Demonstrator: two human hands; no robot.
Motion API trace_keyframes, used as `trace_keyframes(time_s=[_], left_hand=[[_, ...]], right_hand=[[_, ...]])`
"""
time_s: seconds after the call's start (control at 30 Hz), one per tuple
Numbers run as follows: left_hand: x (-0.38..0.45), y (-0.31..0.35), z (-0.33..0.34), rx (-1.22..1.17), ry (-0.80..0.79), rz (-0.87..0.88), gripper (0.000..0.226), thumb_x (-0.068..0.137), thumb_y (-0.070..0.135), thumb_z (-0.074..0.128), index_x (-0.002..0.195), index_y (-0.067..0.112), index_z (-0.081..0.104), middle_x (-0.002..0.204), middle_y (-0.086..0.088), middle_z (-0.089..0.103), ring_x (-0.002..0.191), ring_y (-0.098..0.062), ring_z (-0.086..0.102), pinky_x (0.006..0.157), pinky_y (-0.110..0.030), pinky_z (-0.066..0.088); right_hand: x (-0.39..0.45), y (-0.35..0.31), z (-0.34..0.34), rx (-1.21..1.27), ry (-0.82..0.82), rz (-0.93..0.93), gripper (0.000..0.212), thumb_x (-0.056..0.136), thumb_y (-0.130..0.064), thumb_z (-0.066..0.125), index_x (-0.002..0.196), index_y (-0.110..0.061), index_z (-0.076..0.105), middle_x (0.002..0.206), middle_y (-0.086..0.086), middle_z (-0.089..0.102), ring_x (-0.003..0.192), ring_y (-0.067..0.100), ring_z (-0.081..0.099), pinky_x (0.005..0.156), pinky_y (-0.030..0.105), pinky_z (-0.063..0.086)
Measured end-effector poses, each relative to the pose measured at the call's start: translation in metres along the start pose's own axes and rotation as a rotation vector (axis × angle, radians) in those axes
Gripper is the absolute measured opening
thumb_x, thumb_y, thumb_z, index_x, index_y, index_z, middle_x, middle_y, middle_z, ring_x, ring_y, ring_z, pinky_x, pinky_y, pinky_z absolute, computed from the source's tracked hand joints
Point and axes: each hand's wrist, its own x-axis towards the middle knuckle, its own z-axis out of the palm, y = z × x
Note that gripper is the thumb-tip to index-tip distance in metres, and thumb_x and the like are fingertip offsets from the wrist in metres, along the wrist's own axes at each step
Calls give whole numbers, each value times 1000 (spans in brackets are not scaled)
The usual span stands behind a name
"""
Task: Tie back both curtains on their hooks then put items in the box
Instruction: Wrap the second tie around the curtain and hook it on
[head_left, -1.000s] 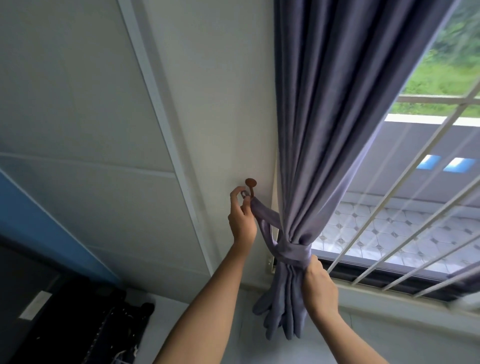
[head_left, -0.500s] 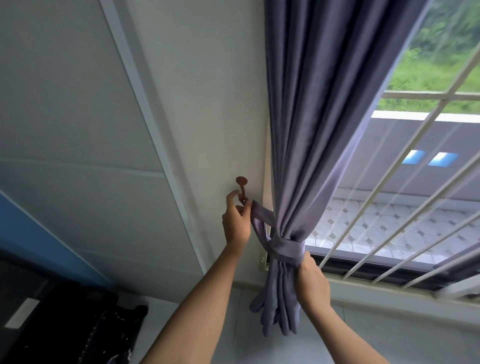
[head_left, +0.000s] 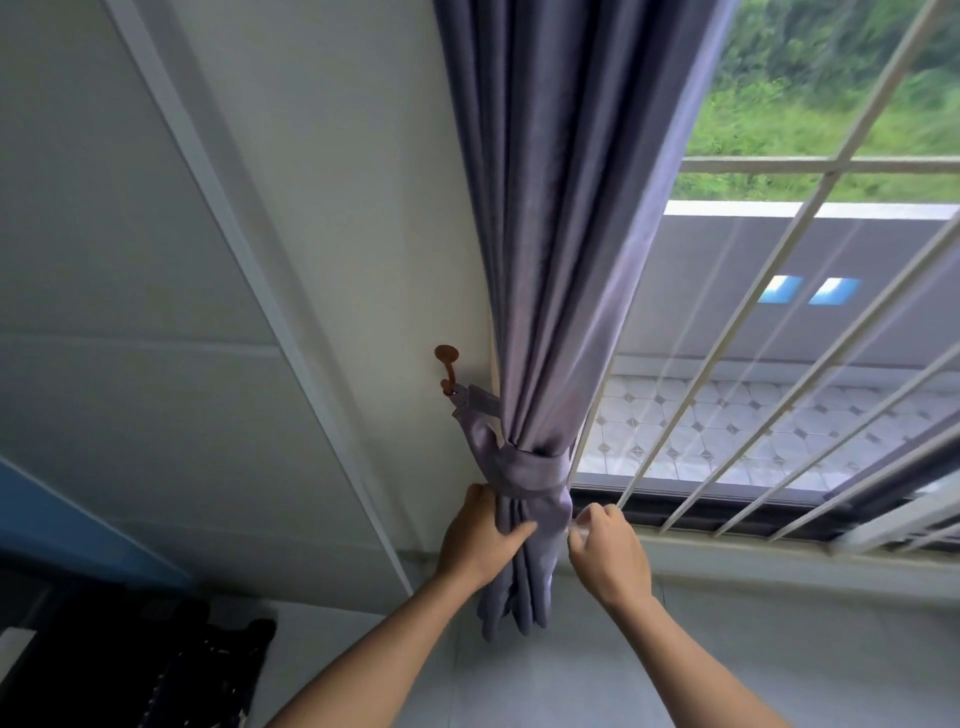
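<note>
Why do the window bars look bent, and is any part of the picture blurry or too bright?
Head view: the wide-angle lens fans and bows the window bars; daylight brightens the greenery outside, while the dark objects at the lower left are murky; the right hand is slightly smeared; the curtain and hook stay sharp.

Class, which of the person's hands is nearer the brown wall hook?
Left. The left hand grips the curtain below the hook; the right hand is farther right, beside the curtain.

Curtain (head_left: 550, 234) top beyond upper edge
</note>
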Motion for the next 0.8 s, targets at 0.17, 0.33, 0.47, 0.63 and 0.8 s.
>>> trace_keyframes(time_s=[0.17,0.33,0.47,0.63,0.8], left_hand=[[16,7,8,-8,27,-63,33,87,47,56,78,18,44,82,-7,60,78,-26,61,60,-29,39],[22,8,4,-23,-86,28,31,93,33,58,72,11,50,76,-20,62,74,-33,60,57,-28,24],[25,16,7,7,-206,55,26,91,26,59,75,5,54,84,-23,63,79,-35,59,62,-28,31],[10,-2,11,35,-193,89,18,92,17,56,93,-1,58,98,-18,64,92,-30,60,68,-23,33],[6,-3,3,58,-197,135,20,93,9,49,104,-3,60,111,-20,62,100,-32,59,71,-27,39]], right_hand=[[7,-11,3,-15,41,-149,22,95,-38,46,92,-17,52,91,-1,50,84,23,51,57,33,37],[9,-4,7,-85,12,-165,9,99,-21,34,99,-21,43,85,3,55,80,29,48,55,35,38],[17,-10,-1,-84,18,-70,11,97,-18,33,94,-15,44,88,8,62,74,31,46,56,35,37],[8,-21,-11,-75,16,31,22,88,-30,43,77,-11,48,84,13,65,70,35,51,57,33,36],[-17,-38,-9,10,16,-133,36,88,-45,46,70,-14,49,76,11,65,75,38,59,54,32,34]])
